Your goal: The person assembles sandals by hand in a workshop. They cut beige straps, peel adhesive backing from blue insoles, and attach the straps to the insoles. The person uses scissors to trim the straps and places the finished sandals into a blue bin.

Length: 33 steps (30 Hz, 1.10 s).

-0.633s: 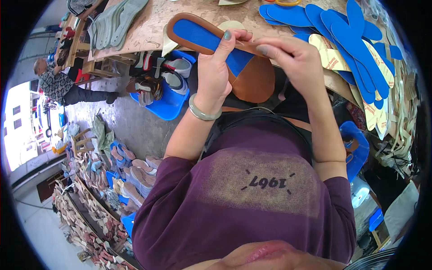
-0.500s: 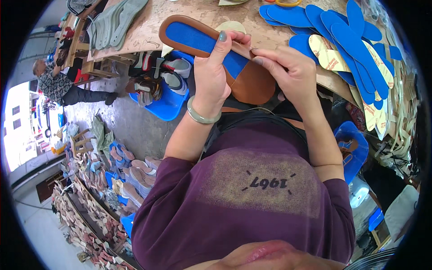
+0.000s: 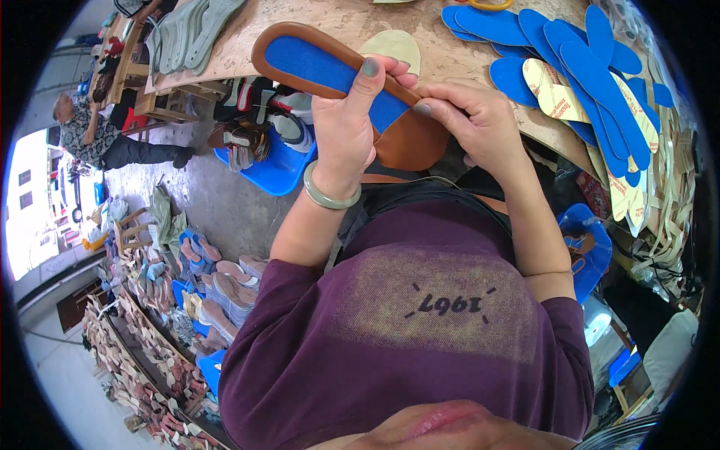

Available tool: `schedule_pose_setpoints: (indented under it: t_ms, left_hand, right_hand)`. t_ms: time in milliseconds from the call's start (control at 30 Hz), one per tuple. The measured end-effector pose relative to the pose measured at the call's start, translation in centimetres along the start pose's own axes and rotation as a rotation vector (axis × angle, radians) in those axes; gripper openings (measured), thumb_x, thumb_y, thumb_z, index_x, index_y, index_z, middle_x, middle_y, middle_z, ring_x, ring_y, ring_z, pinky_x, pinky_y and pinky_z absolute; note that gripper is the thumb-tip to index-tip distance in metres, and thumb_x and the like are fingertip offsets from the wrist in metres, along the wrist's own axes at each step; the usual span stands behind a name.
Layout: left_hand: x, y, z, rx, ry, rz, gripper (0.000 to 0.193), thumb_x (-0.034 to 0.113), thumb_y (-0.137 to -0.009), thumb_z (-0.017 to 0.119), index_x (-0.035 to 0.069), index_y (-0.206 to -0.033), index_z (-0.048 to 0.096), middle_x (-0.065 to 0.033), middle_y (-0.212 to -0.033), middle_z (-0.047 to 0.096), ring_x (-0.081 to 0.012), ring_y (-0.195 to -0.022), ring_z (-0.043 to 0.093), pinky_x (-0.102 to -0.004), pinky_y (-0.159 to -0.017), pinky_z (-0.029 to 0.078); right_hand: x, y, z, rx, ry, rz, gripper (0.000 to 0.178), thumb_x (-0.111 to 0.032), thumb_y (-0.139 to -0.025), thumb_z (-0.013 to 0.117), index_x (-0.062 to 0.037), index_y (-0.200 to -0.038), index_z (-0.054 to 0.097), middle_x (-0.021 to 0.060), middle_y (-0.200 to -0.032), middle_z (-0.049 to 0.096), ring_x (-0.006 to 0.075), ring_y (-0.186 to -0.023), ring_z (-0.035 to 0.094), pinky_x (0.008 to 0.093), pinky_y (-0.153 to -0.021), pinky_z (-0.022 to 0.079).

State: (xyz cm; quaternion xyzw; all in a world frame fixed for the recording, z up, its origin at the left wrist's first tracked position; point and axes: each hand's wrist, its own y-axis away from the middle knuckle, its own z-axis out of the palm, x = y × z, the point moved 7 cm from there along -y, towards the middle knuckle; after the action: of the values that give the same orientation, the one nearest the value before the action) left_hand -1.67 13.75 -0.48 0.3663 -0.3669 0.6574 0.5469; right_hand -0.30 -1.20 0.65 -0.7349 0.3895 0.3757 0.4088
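I hold a shoe insole (image 3: 307, 61) up in front of me, above the near edge of the workbench. Its inner face is blue, with a brown leather border folded round the rim. A wider piece of brown leather (image 3: 411, 142) covers its near end. Around the middle of the insole my left hand (image 3: 351, 124) is closed, thumb on the blue face and fingers over the far edge. My right hand (image 3: 476, 116) pinches the leather border at the far right edge, close to the left fingertips. Its lower fingers are partly hidden.
On the wooden workbench (image 3: 450, 67) lie several blue insole pieces (image 3: 577, 82), a cream piece (image 3: 396, 49) and grey soles (image 3: 191, 37). Blue tubs (image 3: 274, 176) with footwear parts stand below. Many soles (image 3: 232, 292) are heaped at left, where another person (image 3: 86, 135) stands.
The insole and both hands have shifted slightly left. Between my hands, the border's pale underside showed before; now that stretch looks brown and folded down.
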Motion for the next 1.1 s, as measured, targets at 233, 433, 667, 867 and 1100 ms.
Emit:
schedule_pose_setpoints:
  t_ms: [233, 433, 667, 867, 1100]
  left_hand:
    - [-1.2, 0.5, -2.2, -0.073, -0.081, -0.047, 0.028, 0.011, -0.092, 0.059, -0.003, -0.116, 0.058, -0.0148, -0.113, 0.063, -0.0207, -0.103, 0.061, -0.0341, -0.090, 0.049]
    - [-0.2, -0.1, -5.8, -0.080, -0.057, -0.250, 0.028, 0.011, -0.092, 0.055, -0.005, -0.116, 0.056, -0.0139, -0.110, 0.063, -0.0238, -0.102, 0.062, -0.0364, -0.091, 0.050]
    - [-1.1, -0.1, -6.9, -0.117, -0.042, -0.459, 0.025, 0.013, -0.089, 0.058, -0.003, -0.108, 0.060, -0.0112, -0.101, 0.067, -0.0202, -0.094, 0.064, -0.0333, -0.086, 0.051]
    - [0.4, -1.1, -9.8, -0.632, -0.833, -0.418, 0.025, 0.013, -0.084, 0.061, -0.001, -0.105, 0.063, -0.0082, -0.088, 0.068, -0.0148, -0.082, 0.062, -0.0292, -0.078, 0.048]
    - [-0.1, -2.3, -6.4, -1.008, -1.277, -0.180, 0.023, 0.014, -0.081, 0.062, 0.003, -0.102, 0.064, -0.0184, -0.085, 0.064, -0.0276, -0.077, 0.062, -0.0330, -0.071, 0.048]
  right_hand:
    - [1.7, -1.8, 2.7, -0.052, -0.300, 0.105, 0.023, -0.021, -0.087, 0.065, -0.0003, -0.096, 0.069, 0.0025, -0.087, 0.070, 0.0121, -0.078, 0.063, 0.0265, -0.069, 0.049]
    - [3.9, -3.8, 6.3, -0.317, -0.840, 0.490, 0.027, -0.018, -0.090, 0.062, -0.0041, -0.113, 0.062, 0.0013, -0.084, 0.065, 0.0023, -0.065, 0.054, 0.0146, -0.052, 0.040]
    - [5.6, -4.5, 5.9, -0.244, -0.675, 0.425, 0.035, -0.015, -0.087, 0.063, -0.0058, -0.121, 0.057, -0.0015, -0.076, 0.059, 0.0023, -0.058, 0.048, 0.0157, -0.048, 0.036]
    - [7.1, 8.1, -3.4, -0.599, 0.065, 0.459, 0.052, -0.012, -0.069, 0.075, -0.0045, -0.117, 0.058, 0.0006, -0.084, 0.060, 0.0108, -0.081, 0.055, 0.0271, -0.074, 0.046]
    - [2.5, 11.7, -8.3, -0.465, 0.463, 0.315, 0.032, -0.015, -0.076, 0.069, -0.0051, -0.107, 0.065, 0.0166, -0.088, 0.067, 0.0300, -0.081, 0.066, 0.0379, -0.074, 0.051]
